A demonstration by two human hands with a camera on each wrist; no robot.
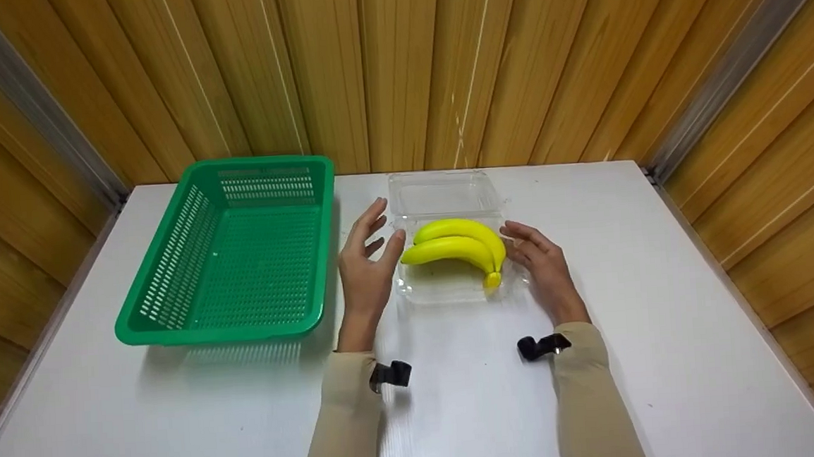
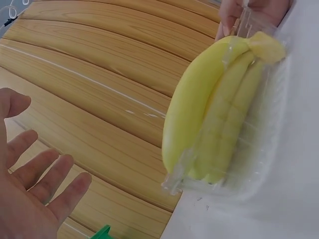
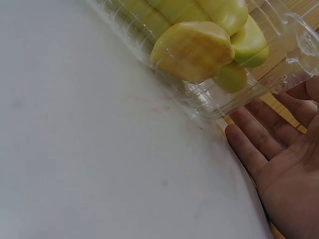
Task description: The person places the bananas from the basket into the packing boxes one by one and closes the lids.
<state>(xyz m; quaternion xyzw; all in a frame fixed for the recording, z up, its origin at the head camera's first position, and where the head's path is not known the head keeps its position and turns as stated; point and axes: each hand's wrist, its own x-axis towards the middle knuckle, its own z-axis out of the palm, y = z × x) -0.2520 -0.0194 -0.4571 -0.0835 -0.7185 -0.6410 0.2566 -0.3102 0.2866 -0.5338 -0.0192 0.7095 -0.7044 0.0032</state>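
A bunch of yellow bananas (image 1: 450,245) lies in a clear plastic clamshell box (image 1: 439,286), its stem end toward the front right. The box's lid (image 1: 440,192) is folded back behind it. To the left of the box, my left hand (image 1: 367,270) is held apart from it, fingers spread and relaxed in the left wrist view. At the opposite side is my right hand (image 1: 545,266), its fingers extended along the box's right wall. In the right wrist view, the fingertips (image 3: 237,134) are right at the box's edge, below the bananas' stem (image 3: 192,52).
A green plastic basket (image 1: 330,261) with slotted sides stands on the white table (image 1: 460,409), left of my left hand. Wood-patterned panels (image 1: 397,73) rise behind the table and at both sides. Each sleeve cuff carries a black wrist camera (image 1: 393,374).
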